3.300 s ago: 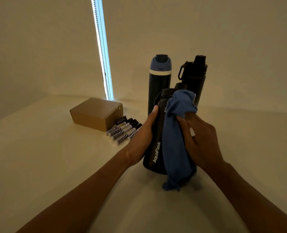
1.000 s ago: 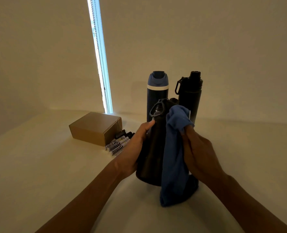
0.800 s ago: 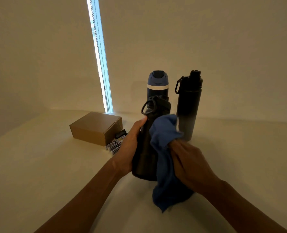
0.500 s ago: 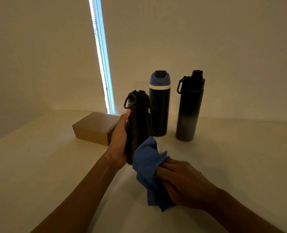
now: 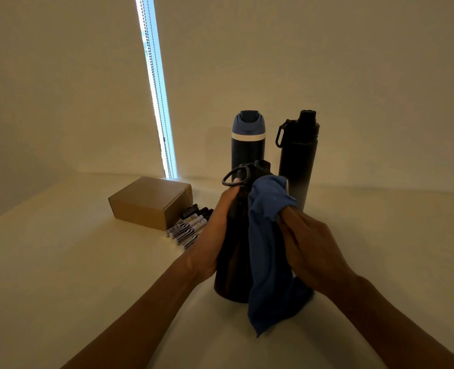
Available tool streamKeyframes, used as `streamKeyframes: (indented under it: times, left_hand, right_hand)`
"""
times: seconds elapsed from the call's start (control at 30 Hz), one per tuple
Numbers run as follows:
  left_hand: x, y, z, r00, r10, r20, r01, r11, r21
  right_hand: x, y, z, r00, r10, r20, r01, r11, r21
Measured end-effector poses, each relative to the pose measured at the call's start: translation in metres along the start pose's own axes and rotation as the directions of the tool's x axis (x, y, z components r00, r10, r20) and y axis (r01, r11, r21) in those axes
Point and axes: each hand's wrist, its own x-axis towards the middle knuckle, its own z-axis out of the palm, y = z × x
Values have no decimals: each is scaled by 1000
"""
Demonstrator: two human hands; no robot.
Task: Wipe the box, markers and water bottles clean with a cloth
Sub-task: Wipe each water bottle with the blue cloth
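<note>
A black water bottle (image 5: 233,267) with a loop handle stands in front of me on the pale table (image 5: 60,275). My left hand (image 5: 215,233) grips its left side. My right hand (image 5: 311,246) holds a blue cloth (image 5: 265,249) pressed against the bottle's right side; the cloth hangs down to the table. Behind stand a dark bottle with a blue lid (image 5: 248,141) and a tall black bottle (image 5: 297,158). A brown cardboard box (image 5: 148,202) lies to the left, with several markers (image 5: 190,226) beside it, partly hidden by my left hand.
A wall rises close behind the bottles. A bright vertical window strip with a bead chain (image 5: 156,89) runs down behind the box. Bare tabletop stretches to the left and right of my arms.
Half a second ago the bottle was lifted left and tilted away, the cloth low beside it. Now the bottle is back in front of me and the cloth is up against its side.
</note>
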Motion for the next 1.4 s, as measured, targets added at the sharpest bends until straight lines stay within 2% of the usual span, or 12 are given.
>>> streamKeyframes:
  times: [0.1, 0.3, 0.43, 0.57, 0.67, 0.77, 0.83, 0.97, 1.07, 1.13, 1.3, 1.4]
  left_hand:
    - [-3, 3, 2, 998, 58, 18, -57, 998, -16]
    - [0, 7, -7, 991, 130, -23, -130, 991, -41]
    - [2, 15, -8, 982, 158, -106, -170, 979, -112]
    - [8, 25, -24, 982, 113, -154, -137, 978, -155]
    - [16, 23, -32, 987, 86, -134, -99, 991, -94]
    - [19, 24, -34, 987, 59, -150, -63, 998, -26]
    - [18, 24, -34, 992, 72, -108, -70, 997, 25]
    - [18, 25, -37, 964, 197, -181, -167, 972, 168]
    - [24, 24, -35, 947, 214, -240, -156, 958, 240]
    - [26, 19, -36, 954, 105, -282, -89, 994, 69]
    - [21, 8, -46, 978, 66, -199, -79, 995, -58]
    - [26, 7, -49, 970, 69, -235, -95, 990, -102]
  right_hand:
    - [-5, -12, -21, 968, -229, -97, 227, 973, -40]
    - [-7, -9, 2, 957, -286, -46, 286, 958, -20]
    - [-22, -21, 4, 814, -497, 302, 521, 854, 1]
    - [-28, -19, 10, 697, -496, 518, 547, 835, 63]
    - [-22, -13, 10, 743, -507, 438, 548, 836, 38]
    - [-14, -11, 8, 859, -383, 338, 423, 905, -50]
    - [-12, -4, 9, 913, -384, 138, 396, 916, -70]
    - [-10, 2, 11, 889, -442, -119, 436, 897, -76]
    - [-13, 5, 14, 914, -406, 30, 405, 914, 10]
    - [-20, 4, 16, 907, -347, 238, 341, 938, 68]
    - [-28, -4, 14, 727, -477, 493, 483, 867, 126]
    - [-29, -3, 13, 664, -552, 504, 572, 810, 134]
